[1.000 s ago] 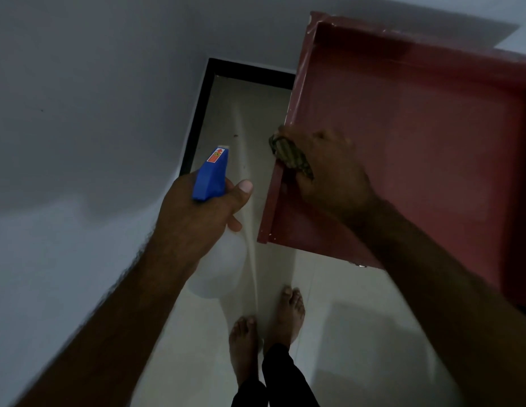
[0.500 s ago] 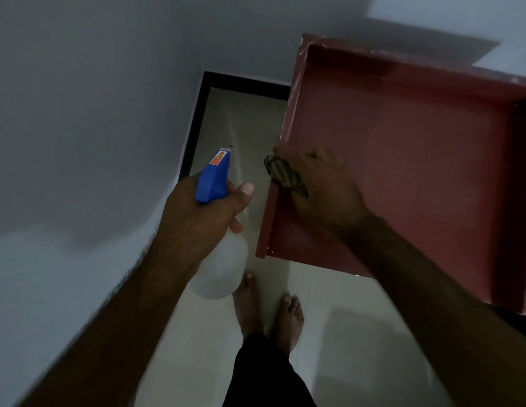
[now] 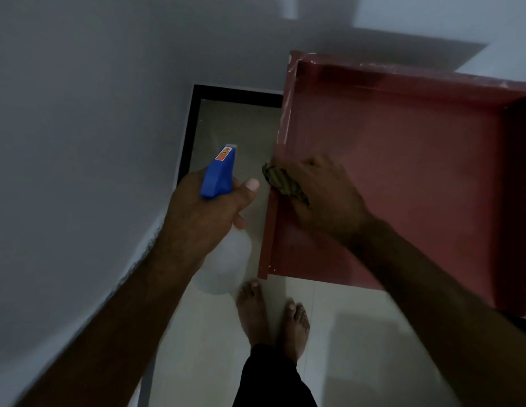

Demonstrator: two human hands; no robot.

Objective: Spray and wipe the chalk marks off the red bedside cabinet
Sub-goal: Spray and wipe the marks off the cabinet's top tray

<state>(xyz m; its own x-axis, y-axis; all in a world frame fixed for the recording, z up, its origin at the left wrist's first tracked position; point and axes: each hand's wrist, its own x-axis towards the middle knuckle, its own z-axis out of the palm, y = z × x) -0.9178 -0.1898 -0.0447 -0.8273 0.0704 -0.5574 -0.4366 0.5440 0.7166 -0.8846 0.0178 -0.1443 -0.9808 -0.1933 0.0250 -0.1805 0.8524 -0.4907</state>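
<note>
Two grips were busy. Left grip (image 3: 206, 212) clasped the blue-headed spray bottle (image 3: 219, 174), nozzle pointing away. Just right of it, right grip (image 3: 320, 198) clenched a bunched striped cloth (image 3: 281, 180) against the left rim of the red cabinet (image 3: 403, 186).

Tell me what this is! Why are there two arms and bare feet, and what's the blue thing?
There is no machine here. A person wears a camera on their head, looking down, so you see their own arms and bare feet on the pale floor. The left hand grips a spray bottle with a blue top. The right hand holds a striped cloth against the left rim of the red cabinet, which has a raised edge around its top. It is dim, so I cannot tell which marks are chalk.
</note>
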